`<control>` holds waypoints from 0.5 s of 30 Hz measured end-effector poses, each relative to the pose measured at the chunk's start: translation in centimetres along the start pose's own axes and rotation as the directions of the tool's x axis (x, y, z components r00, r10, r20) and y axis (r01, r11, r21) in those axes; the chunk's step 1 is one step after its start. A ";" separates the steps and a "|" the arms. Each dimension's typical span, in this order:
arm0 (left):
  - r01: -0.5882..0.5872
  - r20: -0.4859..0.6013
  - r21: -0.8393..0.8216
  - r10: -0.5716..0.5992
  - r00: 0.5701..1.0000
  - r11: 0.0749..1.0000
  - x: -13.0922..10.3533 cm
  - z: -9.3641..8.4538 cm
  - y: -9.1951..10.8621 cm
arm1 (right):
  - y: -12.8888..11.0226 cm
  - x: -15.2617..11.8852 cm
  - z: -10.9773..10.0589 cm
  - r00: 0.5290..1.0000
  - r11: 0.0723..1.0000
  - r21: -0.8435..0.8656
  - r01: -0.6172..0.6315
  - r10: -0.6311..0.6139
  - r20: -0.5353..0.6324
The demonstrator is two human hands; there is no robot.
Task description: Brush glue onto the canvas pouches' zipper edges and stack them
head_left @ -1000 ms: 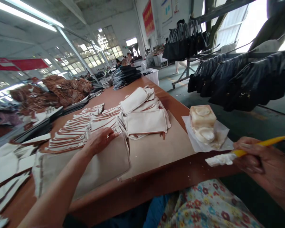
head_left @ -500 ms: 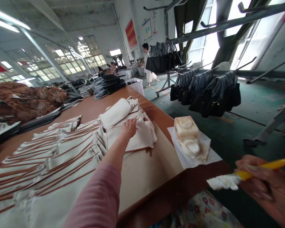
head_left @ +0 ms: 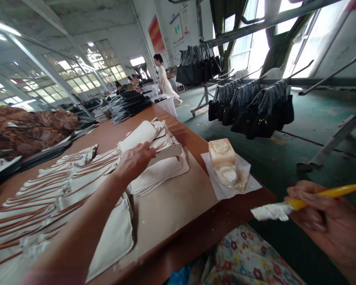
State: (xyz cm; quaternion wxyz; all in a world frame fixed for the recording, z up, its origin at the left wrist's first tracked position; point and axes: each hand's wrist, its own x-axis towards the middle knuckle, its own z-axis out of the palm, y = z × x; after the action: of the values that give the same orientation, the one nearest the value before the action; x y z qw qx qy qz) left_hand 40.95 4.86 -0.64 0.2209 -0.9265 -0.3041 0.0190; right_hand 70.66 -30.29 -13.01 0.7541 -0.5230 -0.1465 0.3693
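Note:
My left hand (head_left: pixel 136 158) is closed over a stack of cream pieces (head_left: pixel 157 174), its fingers pinching the edge of a cream bag piece (head_left: pixel 167 152) tilted up from the stack. On the right, my right hand (head_left: pixel 317 213) grips a brush (head_left: pixel 332 193) by its yellow handle. White, paste-like stuff coats the bristles, which point left over the table's edge. Between the hands, a crusted, yellowish paste container (head_left: pixel 222 154) sits on white paper (head_left: pixel 215 186) at the table corner.
Rows of overlapping cream pieces with brown strips (head_left: pixel 62 194) cover the table's left side. Brown bundles (head_left: pixel 32 126) and dark stacks (head_left: pixel 130 105) lie farther back. Black bags (head_left: pixel 261 114) hang from a metal rack on the right. A person (head_left: pixel 165 81) walks beyond the table.
My left hand has gone from lying on the stack to pinching and raising a cream piece, shifting left. The brush stays in my right hand. The view has shifted slightly.

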 end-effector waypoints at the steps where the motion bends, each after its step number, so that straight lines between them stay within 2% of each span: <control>1: -0.043 -0.024 0.029 0.044 0.999 0.999 -2.0 -1.1 1.0 | -0.5 -0.2 0.2 1.000 1.000 0.005 0.007 -0.007 -0.003; 2: -0.089 -0.019 0.042 0.090 0.996 0.995 -4.1 -1.8 2.4 | -0.9 -0.5 0.4 1.000 1.000 0.009 0.019 -0.019 -0.012; 4: -0.122 0.041 0.007 0.122 0.992 0.992 -8.2 -1.7 6.0 | -1.5 -1.0 0.9 0.999 0.999 0.017 0.029 -0.028 -0.021; 6: -0.103 0.097 -0.114 0.114 0.989 0.988 -11.7 -0.1 9.7 | -2.0 -1.5 1.2 0.999 0.999 0.035 0.030 -0.029 -0.024; 8: -0.055 0.177 -0.282 0.109 0.978 0.958 -13.9 2.3 12.7 | -2.3 -2.0 1.5 0.999 0.998 0.057 0.034 -0.032 -0.027; 9: -0.017 0.206 -0.354 0.096 0.974 0.935 -14.3 3.6 13.6 | -2.4 -2.2 1.7 0.999 0.997 0.065 0.033 -0.031 -0.020; 11: 0.067 0.218 -0.446 0.035 0.975 0.893 -13.8 6.0 14.2 | -2.5 -2.6 1.8 1.000 0.997 0.069 0.028 -0.029 0.008; 15: 0.250 0.240 -0.528 -0.139 0.961 0.811 -9.3 9.5 12.7 | -2.0 -3.6 1.5 0.996 0.997 0.060 0.054 -0.058 0.066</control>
State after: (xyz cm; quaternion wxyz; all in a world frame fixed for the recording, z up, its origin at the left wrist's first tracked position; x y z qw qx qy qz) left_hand 38.84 -5.76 -15.42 -0.0859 -0.9082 -0.4096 -0.0045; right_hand 68.12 -32.18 -10.07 0.7738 -0.4836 -0.1756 0.3694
